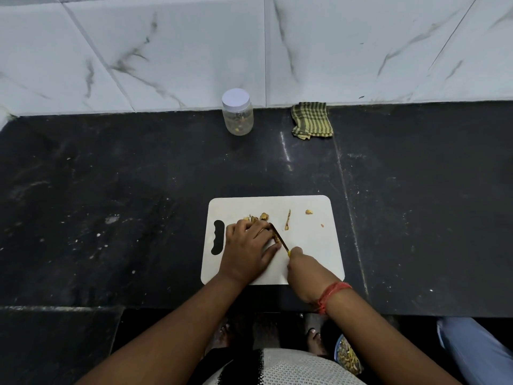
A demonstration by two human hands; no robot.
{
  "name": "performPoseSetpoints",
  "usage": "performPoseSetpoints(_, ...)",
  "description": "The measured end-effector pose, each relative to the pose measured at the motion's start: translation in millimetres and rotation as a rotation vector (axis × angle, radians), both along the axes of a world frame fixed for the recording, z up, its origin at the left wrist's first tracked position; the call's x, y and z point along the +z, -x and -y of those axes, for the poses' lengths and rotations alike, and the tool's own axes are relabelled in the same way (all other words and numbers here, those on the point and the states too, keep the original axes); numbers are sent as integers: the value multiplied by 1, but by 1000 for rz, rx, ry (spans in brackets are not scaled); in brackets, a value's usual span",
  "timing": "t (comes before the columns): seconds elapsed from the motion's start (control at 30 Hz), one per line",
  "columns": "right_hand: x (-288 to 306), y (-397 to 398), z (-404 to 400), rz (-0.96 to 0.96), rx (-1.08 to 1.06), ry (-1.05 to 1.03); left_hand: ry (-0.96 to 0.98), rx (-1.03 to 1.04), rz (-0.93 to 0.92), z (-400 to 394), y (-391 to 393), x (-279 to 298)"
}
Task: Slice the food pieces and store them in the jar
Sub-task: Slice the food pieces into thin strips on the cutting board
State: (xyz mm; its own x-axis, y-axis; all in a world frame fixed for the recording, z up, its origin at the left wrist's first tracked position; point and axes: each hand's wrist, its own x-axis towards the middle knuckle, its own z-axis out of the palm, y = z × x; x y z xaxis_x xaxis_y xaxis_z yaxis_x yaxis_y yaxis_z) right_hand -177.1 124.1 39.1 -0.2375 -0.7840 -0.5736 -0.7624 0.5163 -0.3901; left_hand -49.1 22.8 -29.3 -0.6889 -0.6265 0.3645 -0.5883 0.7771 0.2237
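Note:
A white cutting board [311, 245] lies on the black counter near its front edge. My left hand [248, 250] presses down on yellowish-brown food pieces [263, 216] at the board's left middle, fingers curled over them. My right hand [304, 269] grips a knife [277, 237] with a yellow handle. Its blade lies right against my left fingertips. A thin sliver [288, 219] and a small chunk [309, 211] lie loose on the board. The clear jar [238, 113] with a white lid stands at the back by the wall, lid on, a few bits inside.
A folded green-and-yellow striped cloth [311, 120] lies right of the jar against the marble wall. The counter [111, 204] is dark and speckled with crumbs. Below the counter edge a bowl of scraps [348, 355] sits on the floor, and blue fabric [477, 348] shows at the right.

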Motion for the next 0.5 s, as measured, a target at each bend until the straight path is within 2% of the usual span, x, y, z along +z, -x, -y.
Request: performPoseSetpoints(0.5,4,0,-11,-6,51,-14,-6,31,17,-1,1,-1)
